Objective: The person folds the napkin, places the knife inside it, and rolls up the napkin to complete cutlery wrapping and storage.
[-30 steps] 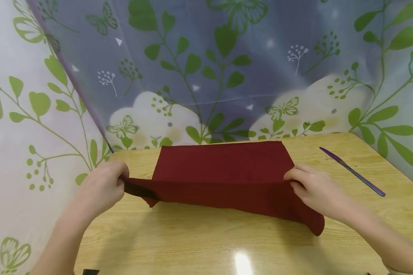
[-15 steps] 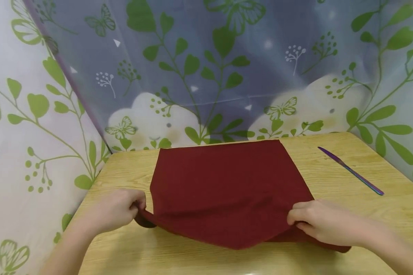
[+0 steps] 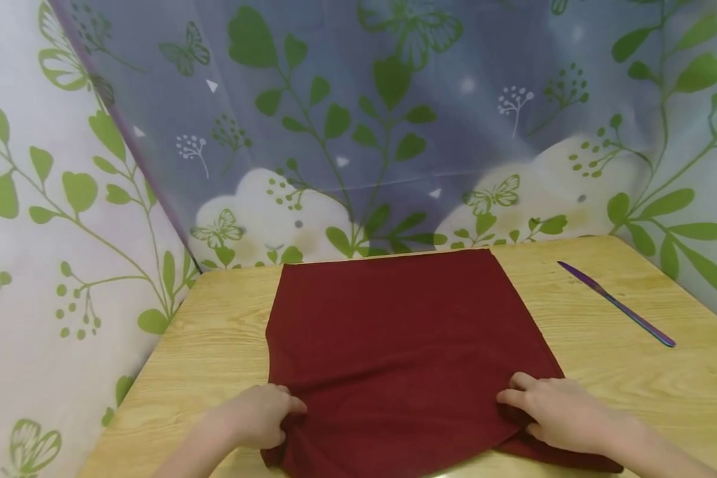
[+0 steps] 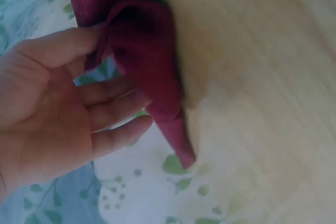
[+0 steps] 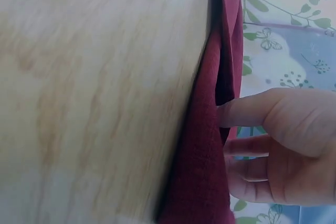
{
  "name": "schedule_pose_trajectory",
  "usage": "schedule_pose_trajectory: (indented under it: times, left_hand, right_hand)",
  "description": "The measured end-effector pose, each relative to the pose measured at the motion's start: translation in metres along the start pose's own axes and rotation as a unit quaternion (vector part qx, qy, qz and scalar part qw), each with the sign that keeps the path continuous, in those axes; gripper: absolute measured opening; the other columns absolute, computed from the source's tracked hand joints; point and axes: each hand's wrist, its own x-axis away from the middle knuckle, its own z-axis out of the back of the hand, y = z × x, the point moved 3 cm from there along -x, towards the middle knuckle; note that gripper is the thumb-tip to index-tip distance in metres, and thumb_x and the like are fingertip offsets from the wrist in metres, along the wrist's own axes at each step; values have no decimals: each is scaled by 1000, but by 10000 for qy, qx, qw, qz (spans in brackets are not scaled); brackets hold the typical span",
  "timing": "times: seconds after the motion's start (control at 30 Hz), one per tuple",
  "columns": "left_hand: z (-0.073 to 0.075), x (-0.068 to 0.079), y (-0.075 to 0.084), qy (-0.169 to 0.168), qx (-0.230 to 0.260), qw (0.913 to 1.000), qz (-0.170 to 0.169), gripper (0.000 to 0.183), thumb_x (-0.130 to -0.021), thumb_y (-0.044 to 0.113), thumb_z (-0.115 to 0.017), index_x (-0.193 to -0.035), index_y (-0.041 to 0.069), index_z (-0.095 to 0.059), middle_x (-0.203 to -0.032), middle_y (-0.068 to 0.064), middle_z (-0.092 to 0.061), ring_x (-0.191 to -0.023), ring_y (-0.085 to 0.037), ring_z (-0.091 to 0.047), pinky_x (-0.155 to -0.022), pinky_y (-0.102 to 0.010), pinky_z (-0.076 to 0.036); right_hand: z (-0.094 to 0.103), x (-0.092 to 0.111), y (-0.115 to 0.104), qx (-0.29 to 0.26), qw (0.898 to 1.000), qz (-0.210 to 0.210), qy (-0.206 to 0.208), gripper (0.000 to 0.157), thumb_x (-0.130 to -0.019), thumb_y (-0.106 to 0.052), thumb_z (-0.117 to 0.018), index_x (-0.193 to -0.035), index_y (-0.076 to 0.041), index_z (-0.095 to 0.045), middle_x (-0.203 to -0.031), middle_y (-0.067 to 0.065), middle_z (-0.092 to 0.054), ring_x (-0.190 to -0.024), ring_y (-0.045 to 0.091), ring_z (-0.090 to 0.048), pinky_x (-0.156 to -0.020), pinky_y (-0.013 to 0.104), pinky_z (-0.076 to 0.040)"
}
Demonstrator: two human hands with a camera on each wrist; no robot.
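Note:
A dark red cloth lies over the middle of the wooden table, its back part flat and its front part creased. At its front left side, my left hand pinches the cloth's edge between thumb and fingers. The left wrist view shows the thumb on a bunched fold, the other fingers behind it. My right hand grips the cloth near its front right, where a lower layer pokes out underneath. In the right wrist view its thumb presses a raised fold.
A table knife with a purple-blue sheen lies on the right of the table. Behind and beside the table hang printed fabric sheets with leaves and butterflies.
Both hands have come down and toward the front, bringing the cloth's lifted front edge with them. The cloth now spreads over more of the table. The knife has stayed put.

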Motion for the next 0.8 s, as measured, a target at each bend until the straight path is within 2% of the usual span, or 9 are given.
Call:
schedule_pose_trajectory:
  times: [0.17, 0.33, 0.43, 0.53, 0.67, 0.8]
  left_hand:
    - [-6, -5, -1, 198, -180, 9996, -42, 41, -63, 3, -70, -103, 10, -69, -87, -4, -59, -82, -24, -60, -71, -36, -49]
    - [-6, -12, -4, 277, -240, 9993, 22, 40, -66, 4, -70, -105, 6, -67, -96, -8, -62, -92, -26, -61, -76, -38, -49]
    - [-6, -15, -6, 344, -303, 9989, 35, 39, -65, 4, -69, -104, 6, -67, -96, -8, -62, -91, -26, -61, -76, -39, -49]
    - [-6, -15, -8, 430, -399, 9983, -30, 33, -64, 6, -70, -97, 9, -67, -90, -4, -61, -86, -23, -61, -72, -41, -48]
    - [-7, -13, -9, 581, -503, 9968, -214, 17, -63, 7, -69, -76, 13, -59, -75, 3, -54, -71, -16, -57, -61, -41, -44]
    - [-6, -12, -10, 842, -577, 9931, -579, 21, -65, 6, -67, -65, 18, -49, -67, 8, -46, -60, -11, -49, -54, -33, -41]
  right_hand:
    - [0, -2, 5, -134, 9999, -37, 84, 38, -67, -11, -77, -103, -14, -67, -86, -7, -46, -58, 5, -46, -48, 25, -39]
    - [1, -5, 7, -147, 9998, -154, 19, 36, -69, -10, -76, -104, -13, -67, -86, -7, -47, -58, 3, -44, -48, 24, -37]
    - [2, -6, 7, -122, 9998, -185, 25, 36, -70, -10, -75, -104, -13, -67, -85, -7, -47, -58, 4, -44, -49, 25, -37]
    - [2, -7, 7, -69, 9998, -189, 18, 35, -70, -10, -75, -104, -13, -67, -85, -8, -48, -60, 5, -46, -50, 25, -38]
    - [1, -8, 7, 156, 9997, -156, 78, 35, -70, -10, -75, -104, -13, -67, -85, -7, -49, -65, 8, -52, -51, 27, -41]
    - [2, -9, 8, 522, 9978, -124, 391, 33, -69, -9, -73, -101, -13, -67, -86, -5, -51, -69, 13, -57, -52, 29, -44]
